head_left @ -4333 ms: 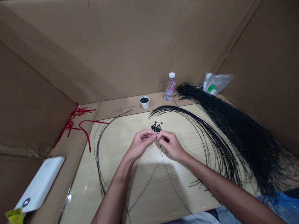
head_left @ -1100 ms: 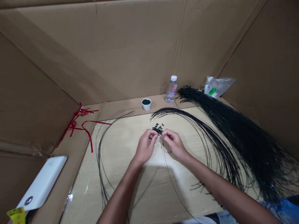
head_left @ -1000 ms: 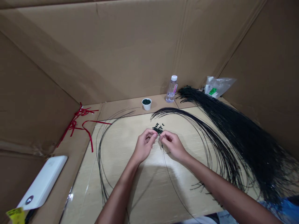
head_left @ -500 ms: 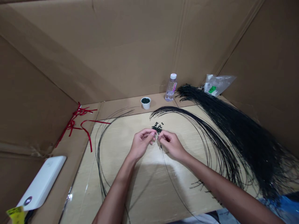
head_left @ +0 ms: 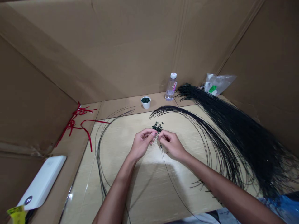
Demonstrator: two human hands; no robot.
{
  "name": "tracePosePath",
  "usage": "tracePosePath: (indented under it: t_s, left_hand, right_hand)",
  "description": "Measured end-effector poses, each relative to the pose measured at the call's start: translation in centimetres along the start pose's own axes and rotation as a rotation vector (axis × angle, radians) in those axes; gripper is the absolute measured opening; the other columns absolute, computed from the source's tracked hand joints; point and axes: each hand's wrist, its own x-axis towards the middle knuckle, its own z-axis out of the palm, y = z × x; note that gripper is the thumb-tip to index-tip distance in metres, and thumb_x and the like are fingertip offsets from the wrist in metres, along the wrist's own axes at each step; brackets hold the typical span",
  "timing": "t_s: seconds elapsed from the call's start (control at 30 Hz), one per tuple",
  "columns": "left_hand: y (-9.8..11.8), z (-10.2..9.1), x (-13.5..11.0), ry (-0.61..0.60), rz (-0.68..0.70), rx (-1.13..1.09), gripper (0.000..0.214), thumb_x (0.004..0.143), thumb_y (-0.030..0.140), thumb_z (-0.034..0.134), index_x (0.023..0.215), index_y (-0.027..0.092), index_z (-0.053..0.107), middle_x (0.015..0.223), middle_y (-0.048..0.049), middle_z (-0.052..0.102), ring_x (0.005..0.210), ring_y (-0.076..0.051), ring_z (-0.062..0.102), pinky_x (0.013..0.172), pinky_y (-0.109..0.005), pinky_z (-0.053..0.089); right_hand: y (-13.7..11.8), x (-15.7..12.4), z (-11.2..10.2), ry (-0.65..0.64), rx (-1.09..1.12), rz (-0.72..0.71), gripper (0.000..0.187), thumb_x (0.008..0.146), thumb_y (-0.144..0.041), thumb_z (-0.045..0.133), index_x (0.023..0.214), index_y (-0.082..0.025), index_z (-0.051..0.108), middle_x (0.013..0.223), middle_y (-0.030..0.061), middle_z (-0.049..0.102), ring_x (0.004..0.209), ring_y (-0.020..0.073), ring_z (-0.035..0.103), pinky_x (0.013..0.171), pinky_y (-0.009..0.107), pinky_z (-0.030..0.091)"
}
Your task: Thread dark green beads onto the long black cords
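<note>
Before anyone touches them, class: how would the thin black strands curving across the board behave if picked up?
The thin black strands look springy rather than floppy, since they hold wide, smooth arcs without kinks. They are probably light, being so fine. Lifting one may drag others, as they lie crossed.

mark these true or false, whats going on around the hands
The left hand and right hand meet just below a scatter of small dark beads: true.
The white cup holds red ribbon: false, it holds dark beads; the ribbon lies on the cardboard to the left.
The plastic water bottle stands upright beside the cup: true.
The thick bundle of black strands lies left of the hands: false, it lies to their right.
</note>
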Motion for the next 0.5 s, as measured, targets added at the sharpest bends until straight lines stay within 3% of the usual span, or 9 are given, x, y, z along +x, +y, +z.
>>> tracePosePath:
  t_s: [0.5]
  left_hand:
    - [0.06,0.00,-0.15,-0.007,-0.002,0.023,0.037,0.085,0.050,0.086,0.101,0.017,0.083,0.079,-0.0038,0.071,0.069,-0.014,0.060,0.062,-0.025,0.048]
  right_hand:
    - [-0.07,-0.04,0.02,0.005,-0.014,0.001,0.016,0.084,-0.032,0.064,0.072,-0.022,0.060,0.062,-0.0049,0.045,0.061,0.0144,0.038,0.060,0.029,0.028]
